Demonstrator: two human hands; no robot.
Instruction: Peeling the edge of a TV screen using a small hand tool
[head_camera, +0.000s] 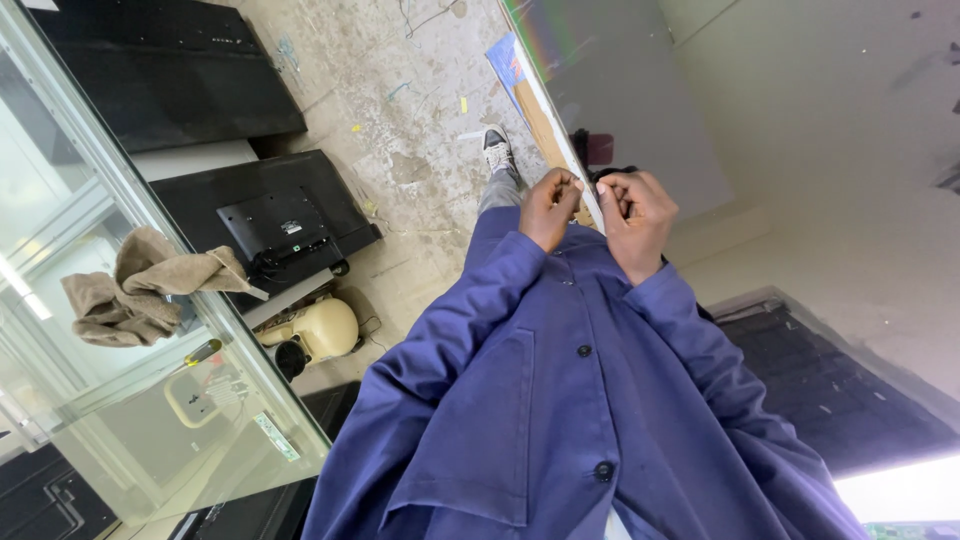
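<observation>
Both hands, left hand (548, 208) and right hand (634, 220), pinch the thin white edge strip (588, 196) of the large panel (640, 110) before your blue coat (560, 400); keep fingertips close together and pull evenly.

Head view, steeply down, seemingly tilted.

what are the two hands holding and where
Both the left hand and right hand pinch the thin near edge of the large flat grey panel, fingers curled shut on it.
</observation>
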